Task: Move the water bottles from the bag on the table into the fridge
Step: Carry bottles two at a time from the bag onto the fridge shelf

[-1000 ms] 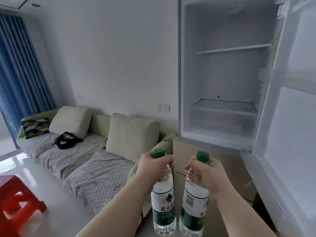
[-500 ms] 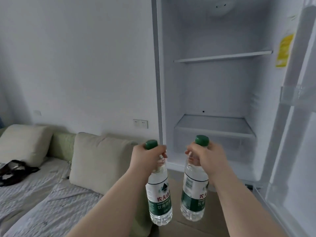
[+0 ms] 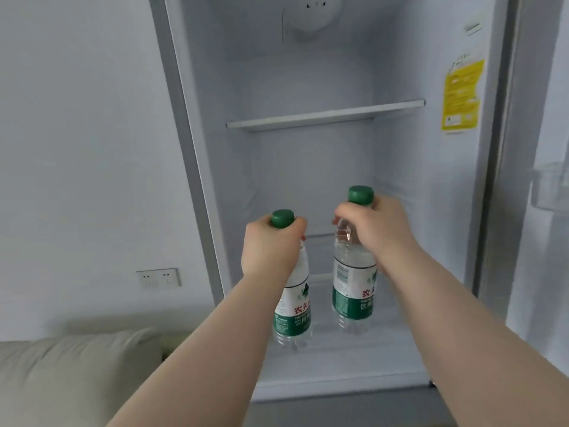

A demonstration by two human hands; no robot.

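Observation:
Two clear water bottles with green caps and green-and-white labels hang upright in front of the open fridge (image 3: 332, 117). My left hand (image 3: 271, 245) grips the neck of the left water bottle (image 3: 294, 315). My right hand (image 3: 372, 232) grips the neck of the right water bottle (image 3: 352, 300), which is a little higher and further in. Both bottles are at the height of the fridge's lower compartment, their bases above its floor. The bag and the table are out of view.
The fridge door (image 3: 542, 186) stands open on the right, with a clear door bin. A glass shelf (image 3: 326, 115) crosses the fridge above the bottles. A sofa cushion (image 3: 77, 374) lies at lower left, and a wall socket (image 3: 158, 278) sits beside the fridge frame.
I have stepped closer to the fridge, which now fills the view. Both hands have carried the bottles forward and up, into the fridge opening. The sofa has slid mostly out of view.

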